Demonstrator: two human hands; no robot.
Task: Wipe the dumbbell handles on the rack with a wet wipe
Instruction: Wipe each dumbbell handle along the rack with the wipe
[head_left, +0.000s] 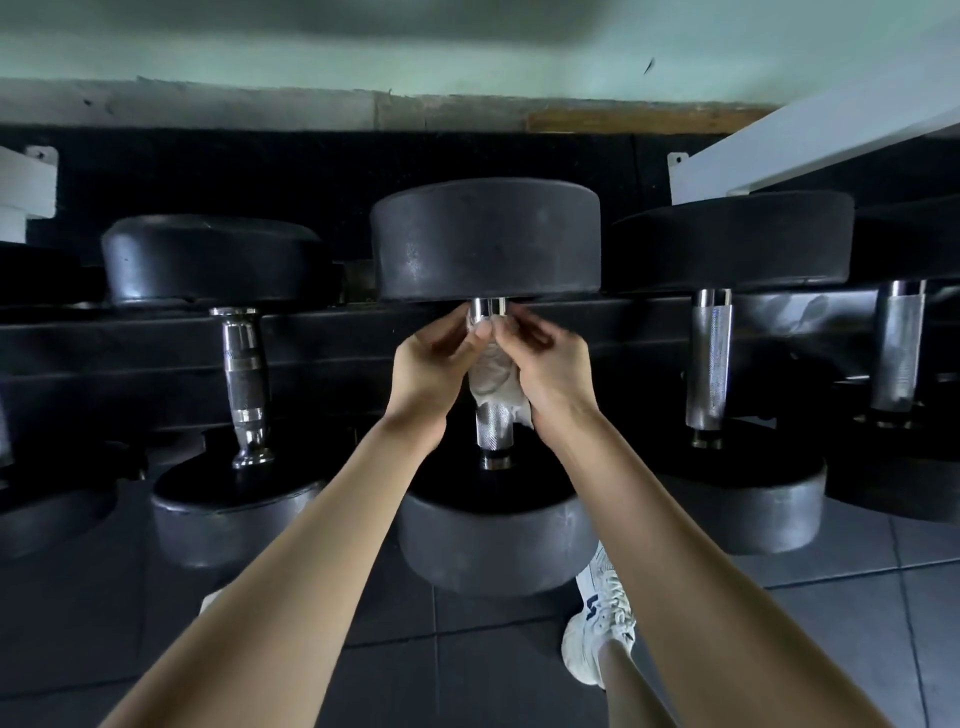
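A big black dumbbell lies on the rack (156, 332) in front of me, its chrome handle (492, 431) running away from me between the two rubber heads. A white wet wipe (493, 382) is draped over the handle's far half. My left hand (431, 366) and my right hand (550, 371) both pinch the wipe at the handle's far end, just under the far head (485, 239). Their fingertips meet over the chrome. The near part of the handle shows bare.
More dumbbells lie on either side: one with a contoured chrome handle (245, 384) on the left, two with knurled handles (709, 358) on the right. A white frame beam (810, 150) crosses the upper right. My white shoe (602, 618) stands on the dark tiled floor below.
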